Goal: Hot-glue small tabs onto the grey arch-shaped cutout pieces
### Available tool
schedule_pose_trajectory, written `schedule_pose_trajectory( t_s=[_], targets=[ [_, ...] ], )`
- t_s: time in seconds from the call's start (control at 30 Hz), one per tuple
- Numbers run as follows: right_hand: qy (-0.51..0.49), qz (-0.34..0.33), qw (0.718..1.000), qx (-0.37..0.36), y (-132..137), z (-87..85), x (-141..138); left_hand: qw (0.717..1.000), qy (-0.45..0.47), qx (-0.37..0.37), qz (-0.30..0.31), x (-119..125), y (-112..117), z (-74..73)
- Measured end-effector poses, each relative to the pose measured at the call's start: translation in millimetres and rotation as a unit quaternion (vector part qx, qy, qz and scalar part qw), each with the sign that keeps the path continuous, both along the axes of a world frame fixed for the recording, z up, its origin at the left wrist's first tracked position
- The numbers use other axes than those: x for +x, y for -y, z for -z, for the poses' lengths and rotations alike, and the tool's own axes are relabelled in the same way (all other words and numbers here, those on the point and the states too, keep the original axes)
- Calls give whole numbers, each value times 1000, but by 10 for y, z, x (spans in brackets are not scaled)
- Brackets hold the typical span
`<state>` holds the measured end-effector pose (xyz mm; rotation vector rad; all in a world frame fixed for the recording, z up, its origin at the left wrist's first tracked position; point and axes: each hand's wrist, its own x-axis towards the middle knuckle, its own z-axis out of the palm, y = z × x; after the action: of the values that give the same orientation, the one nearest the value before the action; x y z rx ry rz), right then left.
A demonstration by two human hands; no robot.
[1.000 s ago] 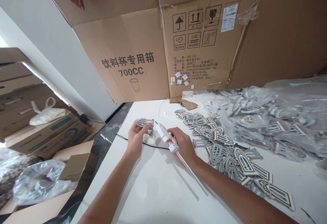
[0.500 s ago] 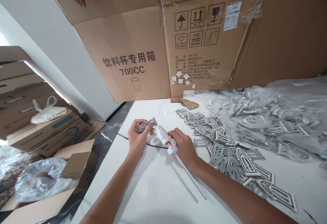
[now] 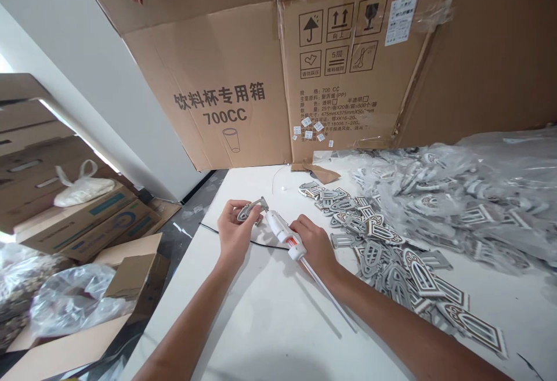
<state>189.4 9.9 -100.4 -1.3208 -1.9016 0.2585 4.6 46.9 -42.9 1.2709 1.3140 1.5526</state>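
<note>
Between the thumb and fingers of my left hand (image 3: pixel 235 225) is a small grey arched window-shaped piece (image 3: pixel 249 211), with its edge tilted up. My right hand (image 3: pixel 314 245) is wrapped round a white glue gun (image 3: pixel 281 227). The gun's nozzle points at the grey piece and sits right by its edge; I cannot tell whether they touch. A long clear glue stick (image 3: pixel 328 294) sticks out of the gun's back end. A black cord (image 3: pixel 270 246) lies on the white table (image 3: pixel 261 311) behind my hands.
To the right lies a heap of grey and white arched pieces (image 3: pixel 383 253), with clear plastic bags (image 3: pixel 435 195) of more behind. A large cardboard box wall (image 3: pixel 226 68) stands at the back. Left of the table, an open carton (image 3: pixel 87 346) holds clear plastic.
The view has shifted slightly. My left hand keeps its hold on the grey piece, and the glue gun's nozzle stays at the piece's edge.
</note>
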Motion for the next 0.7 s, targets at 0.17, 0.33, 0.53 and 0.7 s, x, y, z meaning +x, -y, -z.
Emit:
schedule_pose_trajectory(
  t_s=[0.17,0.33,0.53,0.7],
  targets=[
    [8,1,1000,-16,-3,-35,8,1000,2,-7,4,8,6,14],
    [8,2,1000,-21,9,-64,7,1000,7,-4,2,21,5,25],
    [18,8,999,-31,1,-63,6,1000,3,1,-2,36,9,20],
    [12,9,1000,-24,7,-35,7,1000,-11,7,-3,38,6,21]
  ],
)
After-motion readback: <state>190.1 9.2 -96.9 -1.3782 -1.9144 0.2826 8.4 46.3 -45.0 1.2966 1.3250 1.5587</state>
